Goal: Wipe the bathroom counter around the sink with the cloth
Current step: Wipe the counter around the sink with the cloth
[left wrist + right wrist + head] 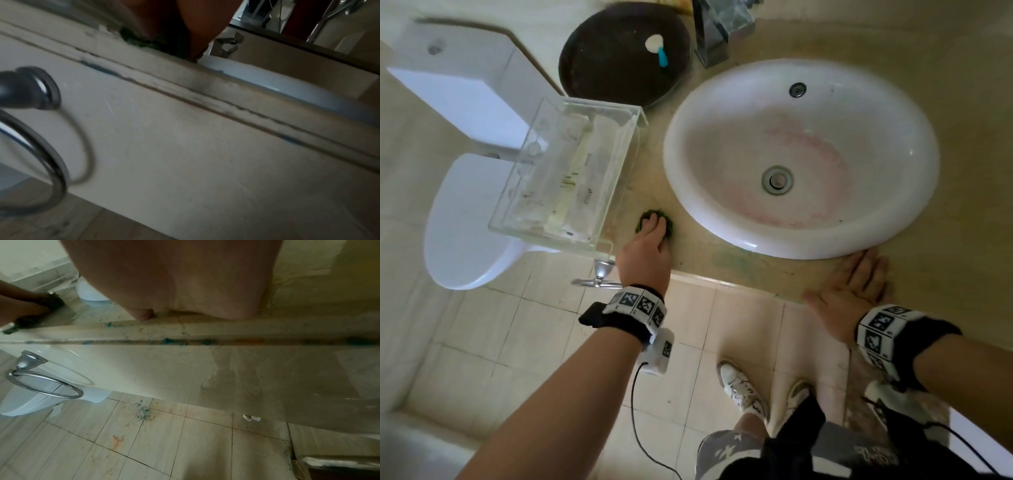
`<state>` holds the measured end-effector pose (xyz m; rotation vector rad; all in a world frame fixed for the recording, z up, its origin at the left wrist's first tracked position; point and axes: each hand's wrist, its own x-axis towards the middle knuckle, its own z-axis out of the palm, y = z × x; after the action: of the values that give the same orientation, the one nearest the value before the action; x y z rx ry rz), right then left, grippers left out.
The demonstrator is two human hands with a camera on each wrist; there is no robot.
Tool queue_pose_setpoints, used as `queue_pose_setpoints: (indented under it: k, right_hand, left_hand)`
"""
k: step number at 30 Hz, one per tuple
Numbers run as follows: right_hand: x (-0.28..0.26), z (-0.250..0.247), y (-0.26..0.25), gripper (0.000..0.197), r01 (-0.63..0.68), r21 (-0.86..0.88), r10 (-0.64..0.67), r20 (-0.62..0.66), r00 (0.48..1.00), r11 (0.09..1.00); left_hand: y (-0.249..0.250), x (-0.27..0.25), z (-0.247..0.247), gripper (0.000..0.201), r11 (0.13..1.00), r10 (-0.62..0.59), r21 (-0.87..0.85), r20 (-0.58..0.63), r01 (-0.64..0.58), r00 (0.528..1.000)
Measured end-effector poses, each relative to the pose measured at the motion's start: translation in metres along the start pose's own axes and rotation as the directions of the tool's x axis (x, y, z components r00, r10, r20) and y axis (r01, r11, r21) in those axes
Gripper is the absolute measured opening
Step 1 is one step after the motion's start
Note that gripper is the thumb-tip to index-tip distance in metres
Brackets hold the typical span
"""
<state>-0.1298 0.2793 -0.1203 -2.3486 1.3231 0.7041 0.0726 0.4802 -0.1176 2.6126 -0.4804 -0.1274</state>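
Note:
A small dark green cloth (644,218) lies bunched on the beige counter (722,260), between the clear box and the left rim of the white oval sink (678,192). My left hand (649,240) is on top of it, fingers curled over it and pressing it down; only its edges show past the fingers. The left wrist view shows the cloth (141,40) under the left hand (168,21) at the counter's edge. My right hand (852,291) lies flat, fingers spread, on the counter's front edge just below the sink. It holds nothing, as the right wrist view (174,275) also shows.
A clear plastic box (571,171) stands on the counter right beside the cloth. Behind it are a dark round tray (619,54) and the tap (719,31). A toilet (465,219) is at left, a towel ring (599,277) under the counter edge. Blue-green specks mark the front edge (166,340).

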Motion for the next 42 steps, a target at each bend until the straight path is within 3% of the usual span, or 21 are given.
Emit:
queue_pose_setpoints:
  k: [4,7,11,14,16,19,24,29,35,40,42]
  right_hand:
    - [-0.002,-0.001,-0.001,0.11,-0.002,0.005,0.002,-0.017,1.0,1.0]
    - [-0.002,-0.002,-0.001,0.109,-0.007,-0.002,0.007,-0.011,1.0,1.0]
    - [-0.002,-0.001,-0.002,0.11,-0.002,0.0,0.002,-0.025,1.0,1.0]
    - [-0.002,-0.001,-0.001,0.11,0.007,-0.001,-0.007,-0.028,1.0,1.0]
    - [-0.003,-0.002,0.0,0.11,0.011,-0.006,-0.012,-0.02,1.0,1.0]
    - [-0.003,-0.003,-0.001,0.109,0.014,-0.01,-0.014,-0.006,1.0,1.0]
    - [-0.004,-0.005,-0.002,0.108,0.008,-0.012,-0.008,0.015,1.0,1.0]
    - [-0.004,-0.006,-0.001,0.109,0.005,-0.019,-0.005,0.031,1.0,1.0]
    - [-0.004,-0.008,-0.001,0.109,0.005,-0.015,-0.005,0.047,0.999,1.0]
    - [-0.005,-0.007,-0.004,0.109,-0.002,-0.027,0.003,0.029,1.0,1.0]
    - [-0.006,-0.008,-0.004,0.109,-0.004,-0.026,0.005,0.03,1.0,1.0]
  left_hand:
    - [0.027,-0.033,0.022,0.032,0.986,0.162,-0.047,0.017,-0.161,0.987]
    - [0.053,-0.06,0.039,0.038,0.953,0.297,-0.102,0.114,-0.287,0.948]
    - [0.051,-0.06,0.036,0.038,0.928,0.364,-0.123,0.098,-0.351,0.926]
    - [0.029,-0.039,0.009,0.043,0.97,0.143,-0.2,0.017,-0.137,0.99]
    - [0.013,-0.022,-0.01,0.048,0.988,0.005,-0.155,-0.028,-0.009,1.0]
    - [-0.011,-0.003,-0.026,0.042,0.999,-0.035,-0.025,-0.075,0.033,0.997]
    - [-0.034,-0.008,-0.023,0.046,0.983,-0.078,0.161,-0.056,0.086,0.995]
    - [-0.025,-0.015,-0.014,0.044,0.965,-0.202,0.162,-0.046,0.206,0.978]
    - [0.021,-0.056,0.029,0.038,0.99,0.144,0.022,-0.082,-0.142,0.986]
    - [0.078,-0.1,0.06,0.038,0.903,0.414,-0.154,0.067,-0.4,0.908]
    - [0.073,-0.1,0.056,0.033,0.88,0.445,-0.197,0.028,-0.431,0.895]
